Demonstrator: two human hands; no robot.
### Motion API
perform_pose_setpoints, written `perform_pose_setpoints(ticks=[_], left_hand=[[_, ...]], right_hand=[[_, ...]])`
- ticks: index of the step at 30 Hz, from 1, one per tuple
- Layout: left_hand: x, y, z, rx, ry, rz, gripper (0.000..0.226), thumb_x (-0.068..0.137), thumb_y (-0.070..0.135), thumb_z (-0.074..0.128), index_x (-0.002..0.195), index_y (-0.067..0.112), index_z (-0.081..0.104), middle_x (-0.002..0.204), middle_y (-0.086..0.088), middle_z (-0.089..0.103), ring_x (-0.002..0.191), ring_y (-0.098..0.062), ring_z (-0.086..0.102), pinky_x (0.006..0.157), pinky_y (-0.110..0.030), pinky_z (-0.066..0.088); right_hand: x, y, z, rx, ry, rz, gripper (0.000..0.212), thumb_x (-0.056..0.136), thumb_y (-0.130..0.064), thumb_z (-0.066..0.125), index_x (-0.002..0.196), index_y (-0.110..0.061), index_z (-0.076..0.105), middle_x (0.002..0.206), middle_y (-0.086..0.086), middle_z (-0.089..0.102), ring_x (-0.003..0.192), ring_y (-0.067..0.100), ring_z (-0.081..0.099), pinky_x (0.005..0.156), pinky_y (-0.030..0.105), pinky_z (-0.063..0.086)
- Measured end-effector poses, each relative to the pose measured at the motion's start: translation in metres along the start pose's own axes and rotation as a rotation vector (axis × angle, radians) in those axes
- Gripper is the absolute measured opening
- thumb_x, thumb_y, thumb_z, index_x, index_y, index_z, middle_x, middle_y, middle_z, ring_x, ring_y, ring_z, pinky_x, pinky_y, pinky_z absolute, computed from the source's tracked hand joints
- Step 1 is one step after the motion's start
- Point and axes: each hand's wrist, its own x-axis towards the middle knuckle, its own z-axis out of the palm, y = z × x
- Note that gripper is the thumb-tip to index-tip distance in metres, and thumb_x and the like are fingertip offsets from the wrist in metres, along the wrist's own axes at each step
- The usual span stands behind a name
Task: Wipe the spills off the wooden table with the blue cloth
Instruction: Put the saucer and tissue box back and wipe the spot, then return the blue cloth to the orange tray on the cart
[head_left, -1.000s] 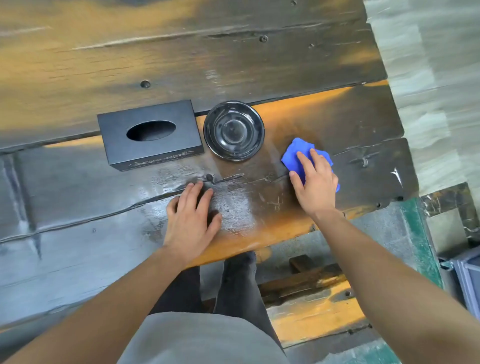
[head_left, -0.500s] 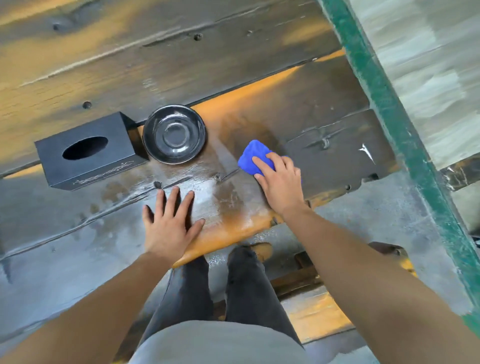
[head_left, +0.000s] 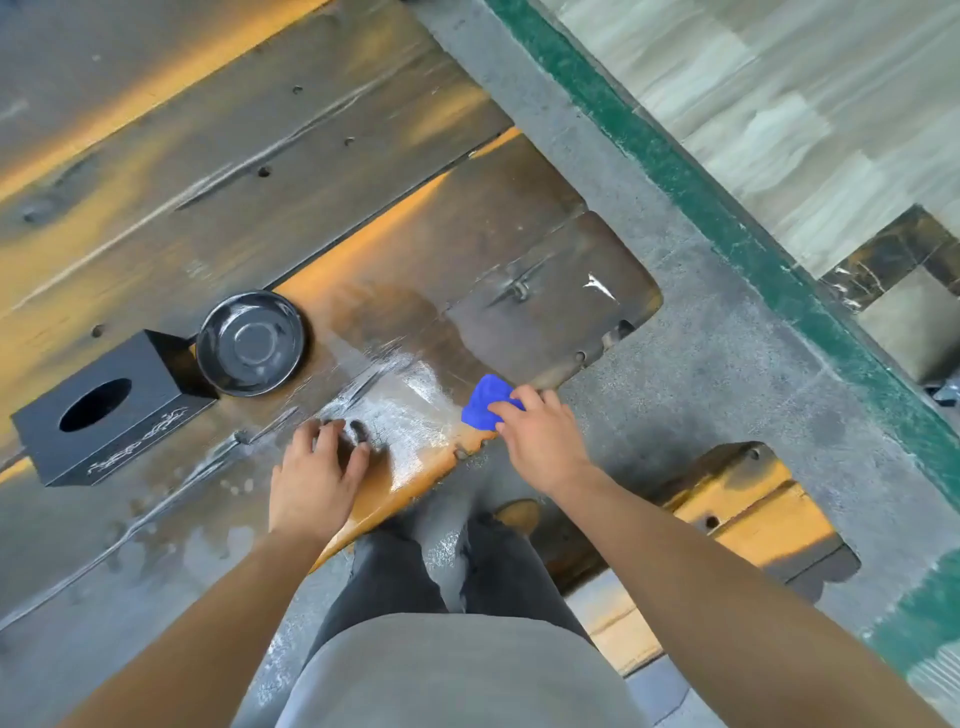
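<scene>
At the near edge of the wooden table (head_left: 363, 171), the blue cloth (head_left: 484, 402), bunched under the right hand (head_left: 540, 436), has been dragged back, wet sheen remaining beside the flat, spread left hand (head_left: 317, 478).

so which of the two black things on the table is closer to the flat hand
The round black dish: it sits just above and left of the left hand, while the black tissue box lies farther off toward the left edge.

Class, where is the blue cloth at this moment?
In the head view, the blue cloth sits bunched under the right hand at the wooden table's near edge, right of the shiny wet patch.
</scene>
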Motion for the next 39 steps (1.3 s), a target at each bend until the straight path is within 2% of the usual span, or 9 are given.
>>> perform_pose_setpoints(ticks=[3,11,15,17,22,26,31,36,39], left_hand=[[-0.003,0.04,0.0,-0.032,-0.057,0.074,0.036,0.101,0.045,0.044,0.123,0.022,0.061,0.128,-0.006,0.057,0.118,-0.033,0.057,0.098,-0.048,0.047],[-0.01,0.144,0.01,-0.013,-0.291,0.313,0.031,0.104,0.039,0.041,0.116,0.023,0.064,0.114,0.003,0.058,0.106,-0.025,0.062,0.086,-0.035,0.045],[0.003,0.188,0.021,0.02,-0.418,0.402,0.033,0.092,0.058,0.033,0.095,0.037,0.058,0.101,0.005,0.06,0.082,-0.022,0.07,0.076,-0.045,0.059],[0.009,0.216,0.027,0.088,-0.448,0.457,0.033,0.092,0.054,0.035,0.097,0.033,0.06,0.099,0.002,0.063,0.085,-0.025,0.068,0.077,-0.045,0.058],[0.02,0.294,0.037,0.194,-0.496,0.554,0.028,0.101,0.032,0.047,0.106,0.014,0.067,0.105,-0.01,0.069,0.101,-0.032,0.064,0.079,-0.036,0.045],[0.049,0.346,0.047,0.245,-0.536,0.598,0.018,0.1,0.033,0.048,0.092,0.023,0.061,0.1,-0.01,0.071,0.098,-0.032,0.065,0.079,-0.036,0.046],[0.096,0.415,0.051,0.283,-0.595,0.682,0.019,0.1,0.027,0.052,0.093,0.016,0.066,0.088,-0.003,0.069,0.085,-0.022,0.061,0.072,-0.033,0.042],[0.149,0.474,0.053,0.421,-0.611,0.757,0.02,0.099,0.031,0.052,0.084,0.024,0.062,0.085,0.002,0.068,0.08,-0.019,0.062,0.074,-0.036,0.049],[0.174,0.51,0.052,0.489,-0.631,0.805,0.026,0.099,0.034,0.05,0.075,0.027,0.054,0.078,0.006,0.062,0.075,-0.015,0.06,0.068,-0.035,0.045]], right_hand=[[-0.028,0.018,-0.006,0.135,-0.107,0.157,0.031,0.103,-0.032,0.046,0.13,-0.023,0.058,0.124,0.007,0.054,0.106,0.036,0.052,0.093,0.047,0.048],[-0.116,0.085,0.002,0.547,-0.069,0.601,0.029,0.103,-0.031,0.044,0.123,-0.019,0.061,0.118,0.013,0.06,0.113,0.039,0.056,0.097,0.045,0.046],[-0.16,0.113,0.004,0.641,-0.043,0.773,0.03,0.103,-0.031,0.046,0.126,-0.02,0.062,0.119,0.014,0.059,0.113,0.039,0.056,0.103,0.042,0.042],[-0.178,0.127,0.002,0.694,-0.012,0.859,0.03,0.103,-0.031,0.048,0.126,-0.02,0.062,0.119,0.012,0.059,0.113,0.037,0.058,0.103,0.04,0.043],[-0.2,0.163,-0.018,0.77,0.055,1.001,0.021,0.103,-0.031,0.048,0.114,-0.022,0.064,0.111,0.008,0.06,0.107,0.036,0.06,0.093,0.039,0.046],[-0.193,0.199,-0.042,0.815,0.144,1.104,0.02,0.104,-0.032,0.047,0.113,-0.023,0.062,0.11,0.003,0.056,0.103,0.032,0.06,0.091,0.043,0.048],[-0.168,0.251,-0.076,0.845,0.228,1.196,0.021,0.103,-0.037,0.043,0.114,-0.029,0.059,0.111,-0.001,0.055,0.101,0.031,0.06,0.094,0.046,0.049],[-0.146,0.3,-0.104,0.878,0.256,1.294,0.023,0.102,-0.039,0.042,0.113,-0.027,0.059,0.113,0.002,0.057,0.101,0.032,0.06,0.094,0.046,0.049],[-0.141,0.325,-0.117,0.888,0.278,1.346,0.015,0.101,-0.037,0.043,0.1,-0.031,0.056,0.113,0.005,0.058,0.101,0.033,0.059,0.093,0.046,0.049]])
